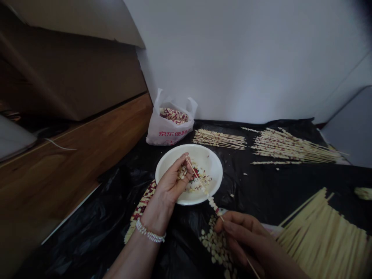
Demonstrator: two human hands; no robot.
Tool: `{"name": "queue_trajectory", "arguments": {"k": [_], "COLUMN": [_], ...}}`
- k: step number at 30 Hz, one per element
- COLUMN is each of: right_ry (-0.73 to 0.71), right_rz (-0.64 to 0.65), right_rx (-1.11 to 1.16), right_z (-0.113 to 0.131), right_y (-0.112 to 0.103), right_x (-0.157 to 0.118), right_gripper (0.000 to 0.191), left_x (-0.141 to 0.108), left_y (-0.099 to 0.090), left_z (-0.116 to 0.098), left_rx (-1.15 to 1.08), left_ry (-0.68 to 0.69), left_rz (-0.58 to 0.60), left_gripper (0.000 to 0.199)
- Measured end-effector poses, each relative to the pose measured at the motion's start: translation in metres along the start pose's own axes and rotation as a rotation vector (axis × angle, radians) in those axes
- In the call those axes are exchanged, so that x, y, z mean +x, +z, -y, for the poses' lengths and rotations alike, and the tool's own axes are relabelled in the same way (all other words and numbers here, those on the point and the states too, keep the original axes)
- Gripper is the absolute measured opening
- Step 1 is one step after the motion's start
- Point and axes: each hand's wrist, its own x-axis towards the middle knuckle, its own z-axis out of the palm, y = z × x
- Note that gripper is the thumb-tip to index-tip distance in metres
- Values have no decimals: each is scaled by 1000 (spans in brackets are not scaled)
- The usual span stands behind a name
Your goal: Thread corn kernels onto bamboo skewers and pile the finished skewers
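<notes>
Over the white bowl (215, 170), my left hand (176, 176) cups pale corn kernels (182, 172) in its palm, its thumb and fingers curled near the tip of a thin wooden skewer (194, 170). Lower right, my right hand (245, 234) pinches that same skewer, which runs diagonally between both hands. Pale kernels and a dark red one are threaded on the skewer just ahead of my right fingers. Loose kernels and small red and green bits lie inside the bowl. More kernels (213, 244) are piled on the black plastic beside my right hand.
Behind the bowl stands a white plastic bag (171, 130) with speckled cobs. Threaded skewers lie in a small bundle (219, 139) and a larger one (290, 147). Bare sticks (328, 232) spread at lower right. A red-and-cream cob (145, 201) lies beside my left forearm.
</notes>
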Motion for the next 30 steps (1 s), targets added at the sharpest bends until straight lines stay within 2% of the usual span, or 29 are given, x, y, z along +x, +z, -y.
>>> {"name": "queue_trajectory", "arguments": {"k": [6, 13, 24, 30], "right_ry": [-17, -20, -63, -58], "right_rz": [-8, -78, -40, -81], "right_rx": [-15, -42, -91, -86], "right_z": [-3, -1, -6, -6], "right_y": [1, 6, 0, 2], "right_x": [-2, -1, 3, 1], "right_gripper": [29, 29, 34, 31], "left_x": [0, 1, -3, -6], "left_y": [-1, 0, 2, 2], "left_z": [0, 2, 2, 2], "left_rx": [59, -15, 37, 56], "left_ry": [73, -27, -40, -77], "left_rz": [23, 47, 46, 64], "left_gripper": [14, 17, 10, 8]}}
